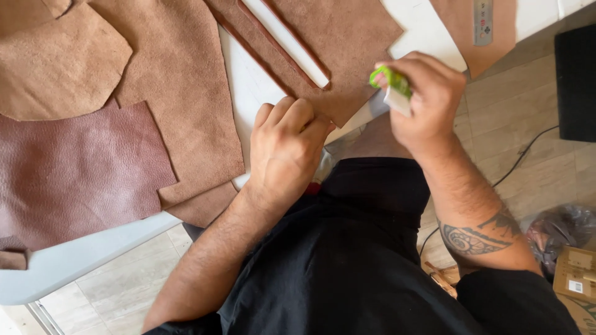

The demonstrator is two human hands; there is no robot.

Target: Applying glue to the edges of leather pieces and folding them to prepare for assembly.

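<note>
My left hand (287, 149) pressed, fingers curled, on the tan leather piece (338, 49); at its edge, my right hand (422, 99) gripped a green cutter (392, 84), so I judged cutting needed a steady pull.

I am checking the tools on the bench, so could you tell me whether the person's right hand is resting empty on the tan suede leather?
No, the right hand is closed around a small green-and-white tool at the edge of the tan suede leather piece.

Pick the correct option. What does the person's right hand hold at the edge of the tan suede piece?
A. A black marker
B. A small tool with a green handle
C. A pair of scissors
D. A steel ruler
B: the right hand grips a small green-handled tool at the edge of the tan suede piece.
</note>
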